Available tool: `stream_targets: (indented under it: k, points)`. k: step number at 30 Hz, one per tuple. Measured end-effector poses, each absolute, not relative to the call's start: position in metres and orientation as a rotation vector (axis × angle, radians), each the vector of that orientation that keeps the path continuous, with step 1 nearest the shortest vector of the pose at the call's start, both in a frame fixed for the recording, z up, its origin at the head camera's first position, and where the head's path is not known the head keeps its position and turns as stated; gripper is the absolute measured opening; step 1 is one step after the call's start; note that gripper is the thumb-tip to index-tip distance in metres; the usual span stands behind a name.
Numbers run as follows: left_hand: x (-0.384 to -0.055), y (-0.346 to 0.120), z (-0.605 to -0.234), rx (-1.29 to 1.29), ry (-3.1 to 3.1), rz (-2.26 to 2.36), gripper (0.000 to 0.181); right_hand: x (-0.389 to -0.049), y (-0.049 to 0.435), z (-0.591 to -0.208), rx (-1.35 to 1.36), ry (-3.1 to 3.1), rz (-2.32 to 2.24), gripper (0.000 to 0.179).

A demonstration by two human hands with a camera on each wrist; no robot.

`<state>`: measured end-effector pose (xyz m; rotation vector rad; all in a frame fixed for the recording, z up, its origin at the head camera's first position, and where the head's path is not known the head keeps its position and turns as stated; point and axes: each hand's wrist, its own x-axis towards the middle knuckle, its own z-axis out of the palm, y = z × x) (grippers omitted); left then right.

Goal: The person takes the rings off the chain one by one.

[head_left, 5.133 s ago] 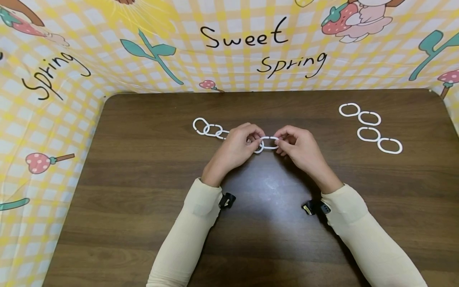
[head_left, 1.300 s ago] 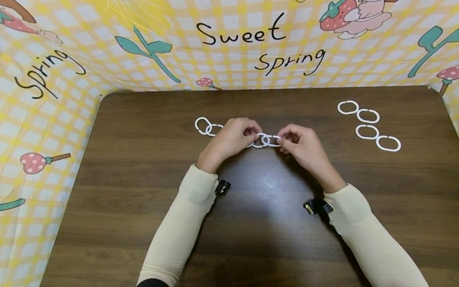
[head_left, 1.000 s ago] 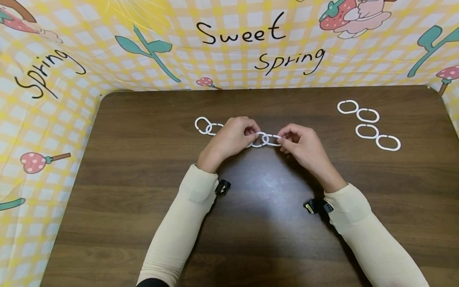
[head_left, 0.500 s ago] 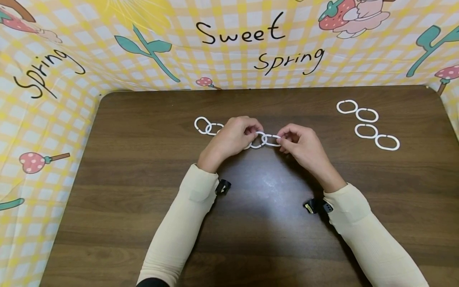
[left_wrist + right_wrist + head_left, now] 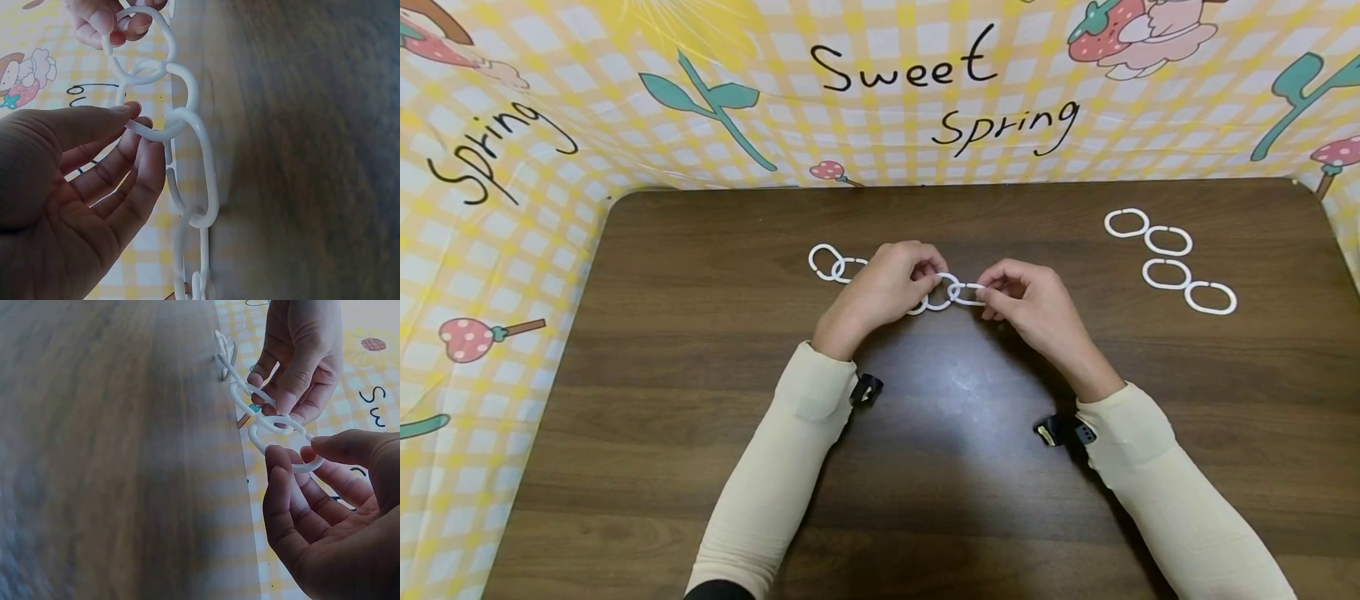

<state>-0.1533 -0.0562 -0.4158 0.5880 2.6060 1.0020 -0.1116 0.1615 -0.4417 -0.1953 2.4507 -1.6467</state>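
My left hand (image 5: pixel 883 287) pinches a white plastic chain link (image 5: pixel 192 84) between thumb and fingertips. This link hooks through the end link (image 5: pixel 967 285), which my right hand (image 5: pixel 1032 304) pinches at its right side. In the left wrist view, the end link shows a small gap on one side, near the right fingertips. Further links (image 5: pixel 209 169) hang from the left-held one. On the table the chain's far end (image 5: pixel 820 246) lies left of my left hand, which hides its middle in the head view.
Several loose white links (image 5: pixel 1210 312) lie in a staggered row at the table's back right. The brown wooden table (image 5: pixel 700 350) meets a yellow checked cloth (image 5: pixel 880 150) along its back and left edges.
Compared with five seconds ago, my left hand grips further left, and two links show between the hands. Over the last second the hands have barely moved.
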Motion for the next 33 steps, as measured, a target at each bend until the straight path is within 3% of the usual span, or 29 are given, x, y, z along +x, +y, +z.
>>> stream_targets:
  k: [8, 20, 33]
  points:
    - [-0.1531, -0.0564, -0.4171, 0.613, 2.576, 1.031, 0.020, -0.1114, 0.1615, -0.4422, -0.199, 2.454, -1.640, 0.010]
    - [-0.1530, -0.0556, -0.4192, 0.611, 2.601, 1.048, 0.008, -0.1119, 0.1614, -0.4427, -0.190, 2.440, -1.653, 0.013]
    - [-0.1525, -0.0548, -0.4185, 0.633, 2.605, 1.042, 0.016, -0.1122, 0.1612, -0.4434, -0.210, 2.451, -1.651, 0.011]
